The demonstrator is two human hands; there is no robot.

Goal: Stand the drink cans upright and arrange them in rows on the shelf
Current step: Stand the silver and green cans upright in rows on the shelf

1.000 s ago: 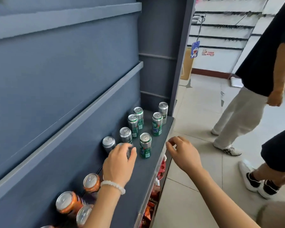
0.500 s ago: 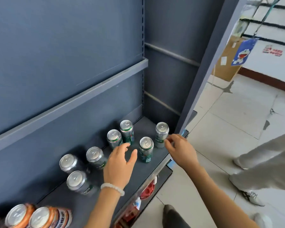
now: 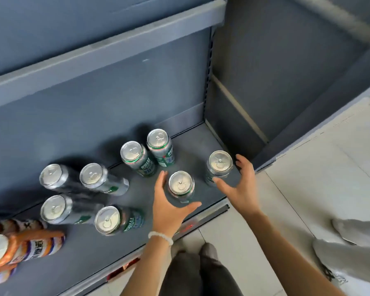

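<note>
Both forearms are bare, with no sleeve showing anywhere along them. The left hand (image 3: pixel 169 210) has a bracelet of small, round white beads (image 3: pixel 161 237) strung close around its wrist. The right hand (image 3: pixel 241 186) and its wrist carry no jewellery or covering. Below the arms, the person's legs are in dark grey trousers (image 3: pixel 201 274) of a plain, matte fabric.
</note>
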